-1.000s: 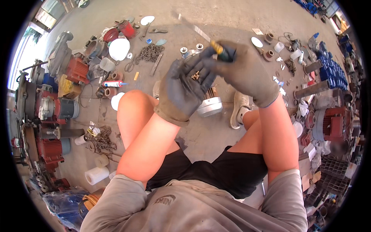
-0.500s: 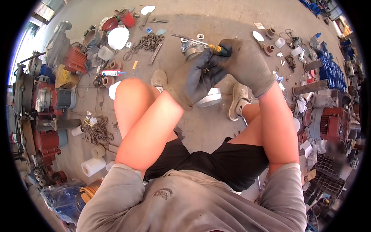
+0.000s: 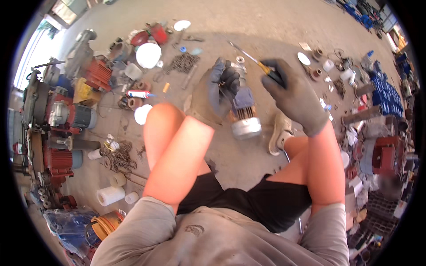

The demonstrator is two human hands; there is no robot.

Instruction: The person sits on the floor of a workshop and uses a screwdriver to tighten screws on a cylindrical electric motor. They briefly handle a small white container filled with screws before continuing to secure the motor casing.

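Note:
My right hand (image 3: 295,91), in a dirty grey-black work glove, is wrapped round the yellow handle of a screwdriver (image 3: 265,68). Its long shaft points up and to the left, away from me. My left hand (image 3: 213,91), gloved alike, is held up with curled fingers. Something small shows at its fingertips, too small to name. Between and below the hands an electric motor (image 3: 243,99) with a silver end cover lies on the floor, partly hidden by the left glove. Neither hand touches it. A small metal ring (image 3: 240,59) lies beyond it.
On the left floor are a sealant tube (image 3: 139,94), a chain (image 3: 184,63), a white round lid (image 3: 148,55) and several red motors (image 3: 60,162). At right lie pipe pieces (image 3: 361,115), blue parts (image 3: 387,93) and a red motor (image 3: 382,155). My shoe (image 3: 280,133) stands beside the silver-ended motor.
My hands were together at the screwdriver handle and have moved apart, the right one keeping the screwdriver. The motor between them shows more fully. The whole view has shifted slightly.

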